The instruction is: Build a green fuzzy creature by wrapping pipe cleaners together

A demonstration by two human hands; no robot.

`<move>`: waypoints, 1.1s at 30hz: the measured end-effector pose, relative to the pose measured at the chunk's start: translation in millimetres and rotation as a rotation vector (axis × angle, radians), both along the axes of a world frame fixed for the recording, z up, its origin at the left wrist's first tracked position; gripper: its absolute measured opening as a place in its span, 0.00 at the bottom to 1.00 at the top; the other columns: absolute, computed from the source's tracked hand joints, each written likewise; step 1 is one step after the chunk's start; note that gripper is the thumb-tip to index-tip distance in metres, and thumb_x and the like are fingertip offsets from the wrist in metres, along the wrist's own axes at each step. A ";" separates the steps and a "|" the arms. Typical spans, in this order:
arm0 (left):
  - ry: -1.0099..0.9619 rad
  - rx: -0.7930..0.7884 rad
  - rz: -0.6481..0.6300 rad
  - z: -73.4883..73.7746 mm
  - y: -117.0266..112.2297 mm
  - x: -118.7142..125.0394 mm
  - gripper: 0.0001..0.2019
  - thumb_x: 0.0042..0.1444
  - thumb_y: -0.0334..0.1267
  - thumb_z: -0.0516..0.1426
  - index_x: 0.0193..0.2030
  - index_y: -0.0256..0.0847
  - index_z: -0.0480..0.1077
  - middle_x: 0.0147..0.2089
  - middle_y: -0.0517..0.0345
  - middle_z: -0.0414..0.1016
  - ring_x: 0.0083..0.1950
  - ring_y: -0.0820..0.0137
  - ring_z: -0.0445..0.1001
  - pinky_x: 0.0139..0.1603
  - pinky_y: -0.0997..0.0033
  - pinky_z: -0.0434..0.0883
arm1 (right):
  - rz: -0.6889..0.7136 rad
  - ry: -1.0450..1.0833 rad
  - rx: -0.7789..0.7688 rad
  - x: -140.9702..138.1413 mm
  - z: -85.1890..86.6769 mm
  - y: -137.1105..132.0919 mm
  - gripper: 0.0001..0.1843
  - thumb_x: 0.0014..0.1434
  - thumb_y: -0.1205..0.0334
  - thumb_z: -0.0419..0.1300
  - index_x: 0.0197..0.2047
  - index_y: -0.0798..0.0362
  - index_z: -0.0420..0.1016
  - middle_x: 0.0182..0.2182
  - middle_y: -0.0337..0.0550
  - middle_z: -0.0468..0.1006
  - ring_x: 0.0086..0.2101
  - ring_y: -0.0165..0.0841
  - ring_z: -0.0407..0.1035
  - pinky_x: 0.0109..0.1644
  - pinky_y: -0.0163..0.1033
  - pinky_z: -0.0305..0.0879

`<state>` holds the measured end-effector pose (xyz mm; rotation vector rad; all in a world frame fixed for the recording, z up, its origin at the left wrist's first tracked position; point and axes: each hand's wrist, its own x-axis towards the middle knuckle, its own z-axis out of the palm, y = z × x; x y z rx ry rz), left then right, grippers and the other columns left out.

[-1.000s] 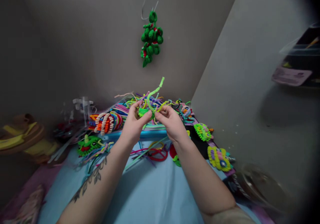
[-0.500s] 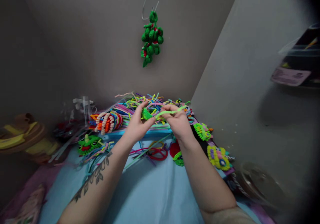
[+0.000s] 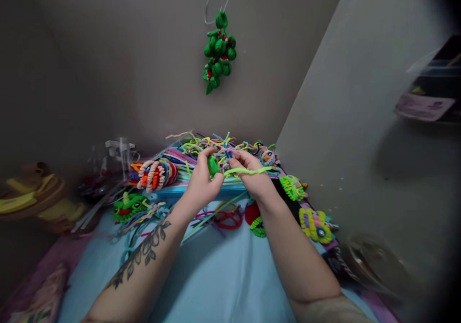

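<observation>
My left hand (image 3: 201,183) pinches a small dark green coiled pipe-cleaner piece (image 3: 212,165) between thumb and fingers. My right hand (image 3: 252,174) is closed on a light green pipe cleaner (image 3: 248,170), whose free end runs out to the right over my fingers. Both hands meet just above a heap of loose coloured pipe cleaners (image 3: 212,147) at the back of a light blue mat (image 3: 216,275).
Finished pipe-cleaner figures lie around: a striped orange and white one (image 3: 153,175), a green dragon head (image 3: 127,205), green and yellow ones (image 3: 292,187) (image 3: 315,224) along the right wall. A red loop (image 3: 226,219) lies on the mat. A green cluster (image 3: 218,51) hangs on the wall.
The light green pipe cleaner's free end swung down from pointing up to lying sideways to the right. My hands shifted slightly farther back, still joined at the green piece.
</observation>
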<state>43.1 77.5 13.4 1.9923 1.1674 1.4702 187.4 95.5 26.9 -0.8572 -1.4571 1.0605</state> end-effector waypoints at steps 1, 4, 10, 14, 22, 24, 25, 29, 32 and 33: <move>0.009 -0.004 -0.002 0.5 -0.2 0.1 0.27 0.48 0.26 0.53 0.58 0.37 0.55 0.59 0.43 0.64 0.62 0.59 0.64 0.62 0.55 0.62 | 0.006 0.006 -0.006 0.7 -1.0 1.8 0.13 0.50 0.51 0.62 0.28 0.51 0.65 0.24 0.33 0.64 0.25 0.27 0.58 0.29 0.33 0.57; 0.039 -0.016 -0.002 2.6 0.0 -0.5 0.27 0.48 0.26 0.54 0.57 0.38 0.56 0.57 0.46 0.65 0.59 0.60 0.66 0.60 0.57 0.64 | -0.007 0.035 -0.023 2.9 -3.0 5.7 0.14 0.47 0.51 0.63 0.28 0.51 0.66 0.22 0.33 0.66 0.24 0.26 0.60 0.27 0.33 0.58; -0.082 -0.049 0.032 3.6 5.0 -6.1 0.21 0.53 0.34 0.56 0.53 0.42 0.55 0.57 0.47 0.65 0.58 0.62 0.68 0.56 0.60 0.66 | -0.029 0.099 0.005 9.2 0.4 3.8 0.13 0.45 0.55 0.66 0.31 0.51 0.69 0.25 0.35 0.72 0.26 0.29 0.68 0.32 0.36 0.66; -0.094 -0.013 0.016 5.0 5.1 -8.3 0.15 0.55 0.36 0.56 0.49 0.44 0.58 0.59 0.49 0.64 0.61 0.63 0.65 0.59 0.59 0.64 | -0.077 0.115 0.037 11.3 2.4 1.3 0.13 0.46 0.55 0.67 0.32 0.51 0.71 0.26 0.36 0.73 0.27 0.30 0.69 0.33 0.38 0.67; 0.017 -0.002 0.015 11.8 2.2 -4.8 0.08 0.59 0.38 0.52 0.31 0.41 0.69 0.48 0.49 0.71 0.61 0.60 0.64 0.61 0.57 0.61 | -0.159 -0.094 0.335 9.5 6.4 -11.3 0.02 0.52 0.67 0.61 0.30 0.50 0.72 0.36 0.42 0.76 0.41 0.36 0.71 0.45 0.42 0.67; 0.003 -0.013 0.022 12.5 2.2 -5.0 0.11 0.59 0.38 0.52 0.26 0.41 0.67 0.41 0.52 0.71 0.56 0.61 0.66 0.58 0.58 0.63 | -0.167 -0.156 0.452 9.0 7.9 -14.3 0.04 0.52 0.69 0.61 0.29 0.50 0.72 0.38 0.43 0.77 0.45 0.36 0.71 0.51 0.44 0.65; -0.002 -0.014 0.028 12.7 2.0 -5.1 0.11 0.59 0.38 0.52 0.25 0.41 0.66 0.39 0.53 0.70 0.54 0.62 0.67 0.57 0.59 0.64 | -0.170 -0.188 0.494 8.5 8.5 -15.6 0.05 0.52 0.70 0.61 0.29 0.50 0.72 0.39 0.43 0.77 0.46 0.36 0.70 0.53 0.45 0.65; 0.004 -0.011 0.042 14.7 -0.9 -4.6 0.11 0.59 0.37 0.52 0.26 0.41 0.66 0.37 0.55 0.67 0.51 0.63 0.67 0.58 0.60 0.63 | -0.212 -0.295 0.581 5.6 8.8 -17.6 0.06 0.51 0.71 0.60 0.29 0.50 0.74 0.40 0.45 0.77 0.45 0.36 0.71 0.52 0.45 0.66; 0.018 -0.001 0.032 17.4 -3.7 -4.3 0.10 0.59 0.36 0.52 0.26 0.41 0.66 0.38 0.54 0.68 0.52 0.64 0.67 0.58 0.62 0.63 | -0.264 -0.341 0.611 3.4 6.6 -16.3 0.08 0.51 0.73 0.58 0.29 0.51 0.75 0.40 0.44 0.77 0.44 0.36 0.71 0.51 0.45 0.66; 0.019 0.003 0.029 18.3 -4.2 -4.6 0.10 0.59 0.36 0.51 0.26 0.41 0.66 0.38 0.54 0.68 0.51 0.64 0.67 0.57 0.63 0.63 | -0.279 -0.345 0.622 2.8 5.6 -15.6 0.09 0.51 0.74 0.58 0.29 0.51 0.75 0.39 0.44 0.77 0.44 0.36 0.72 0.51 0.44 0.66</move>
